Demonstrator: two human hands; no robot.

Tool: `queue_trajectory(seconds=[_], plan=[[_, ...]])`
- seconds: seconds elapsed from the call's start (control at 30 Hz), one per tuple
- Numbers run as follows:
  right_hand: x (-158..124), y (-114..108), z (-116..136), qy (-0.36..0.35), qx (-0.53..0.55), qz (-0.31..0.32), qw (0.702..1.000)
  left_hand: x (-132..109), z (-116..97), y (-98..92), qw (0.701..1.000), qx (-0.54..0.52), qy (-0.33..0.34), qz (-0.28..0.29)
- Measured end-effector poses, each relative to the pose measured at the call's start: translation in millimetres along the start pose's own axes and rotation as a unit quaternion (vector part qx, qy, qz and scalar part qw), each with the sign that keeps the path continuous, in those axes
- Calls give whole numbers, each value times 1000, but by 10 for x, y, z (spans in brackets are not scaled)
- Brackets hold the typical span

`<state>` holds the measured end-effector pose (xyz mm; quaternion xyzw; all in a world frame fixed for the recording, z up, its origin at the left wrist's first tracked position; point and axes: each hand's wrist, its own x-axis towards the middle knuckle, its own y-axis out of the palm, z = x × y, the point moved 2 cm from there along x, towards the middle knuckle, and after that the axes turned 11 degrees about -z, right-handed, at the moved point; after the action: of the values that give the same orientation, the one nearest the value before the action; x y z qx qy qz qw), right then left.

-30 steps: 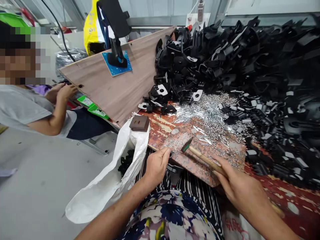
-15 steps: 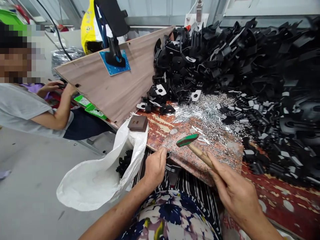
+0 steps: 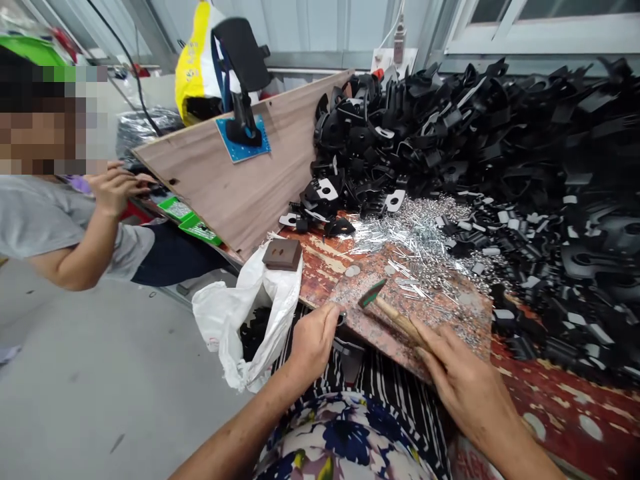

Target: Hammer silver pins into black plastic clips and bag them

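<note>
My right hand (image 3: 463, 377) is wrapped round the wooden handle of a hammer (image 3: 395, 320), whose partly green head is raised just above the granite slab (image 3: 360, 287). At the slab's near edge, my left hand (image 3: 314, 340) pinches a small dark part (image 3: 341, 319). Most of that part is hidden by the fingers, so its kind is unclear. Beyond the hammer head lies a heap of thin metal pins (image 3: 415, 227), some of them scattered over the slab.
Black plastic parts (image 3: 450, 133) are piled across the back and right. A wooden board (image 3: 235, 187) slants up at the left, near a brown block (image 3: 283, 255) and an open white sack (image 3: 225, 300) holding black pieces. Another person (image 3: 75, 227) sits far left.
The hammer head has tilted and come lower relative to the slab. The white sack's opening has collapsed inward. The other person's hand has risen toward the face. My left hand keeps its pinch.
</note>
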<state>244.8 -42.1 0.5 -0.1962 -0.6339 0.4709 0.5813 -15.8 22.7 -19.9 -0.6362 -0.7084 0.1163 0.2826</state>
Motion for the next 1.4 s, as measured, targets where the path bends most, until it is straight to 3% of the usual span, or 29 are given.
queue_trajectory(seconds=[0.1,0.13,0.2,0.27,0.33,0.43,0.53,0.6,0.73,0.87,1.0,1.1,1.17,1.27,1.4], plan=[[-30,164,-82,-24,-62,-6,998,61,102,-500,995,66,-19,-73],[-43,218,-99,-27,-75,-11,997,78,166,-721,985,121,-22,-117],[-72,304,-120,-29,-81,-15,996,101,322,-1137,963,223,-24,-150],[-103,352,-137,-24,-81,-23,996,122,475,-1442,943,304,-38,-127],[-134,378,-152,-26,-84,-31,996,161,542,-1575,931,348,-30,-107],[-162,403,-158,-38,-86,-40,995,332,433,-1405,956,280,0,-93],[-143,394,-132,-16,-88,-38,995,741,255,-899,991,133,-19,-5],[-113,359,-93,4,-82,-35,996,1125,189,-530,991,131,-34,22],[-67,277,2,42,-62,-21,997,1838,142,85,986,162,-31,1],[-25,212,89,87,-65,-3,994,2114,69,442,987,159,-30,-15],[64,-8,-40,113,25,28,993,1972,-88,454,995,99,-25,-10],[137,-258,-539,146,134,57,978,1713,-191,304,997,-22,-74,15],[159,-414,-1030,232,77,-8,970,1478,-195,201,960,-203,-178,74],[152,-471,-1622,307,-28,-62,949,1058,-108,92,899,-285,-302,138],[211,-261,-1877,300,-31,-51,952,540,-9,66,864,-335,-356,121]])
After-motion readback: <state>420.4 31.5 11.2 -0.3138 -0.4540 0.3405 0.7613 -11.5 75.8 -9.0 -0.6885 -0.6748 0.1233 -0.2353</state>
